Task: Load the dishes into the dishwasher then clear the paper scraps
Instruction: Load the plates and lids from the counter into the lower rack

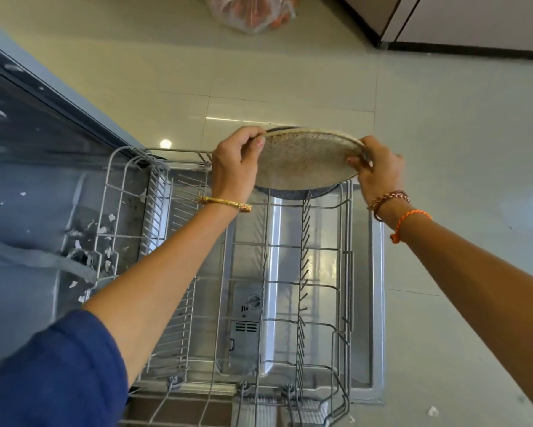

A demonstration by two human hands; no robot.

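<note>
A round, speckled metal plate (305,158) is held tilted over the far end of the pulled-out lower dishwasher rack (289,272). My left hand (237,161) grips its left rim and my right hand (379,171) grips its right rim. Behind the plate sits a dark blue dish (292,194), mostly hidden, at the rack's far end. Several white paper scraps (105,238) lie inside the dishwasher tub on the left, and one scrap (433,411) lies on the floor at the lower right.
The open dishwasher door (377,303) lies flat under the rack. The dishwasher body (43,149) is to the left. A plastic bag (252,13) rests on the tiled floor at the top, and cabinets (474,20) stand at the top right.
</note>
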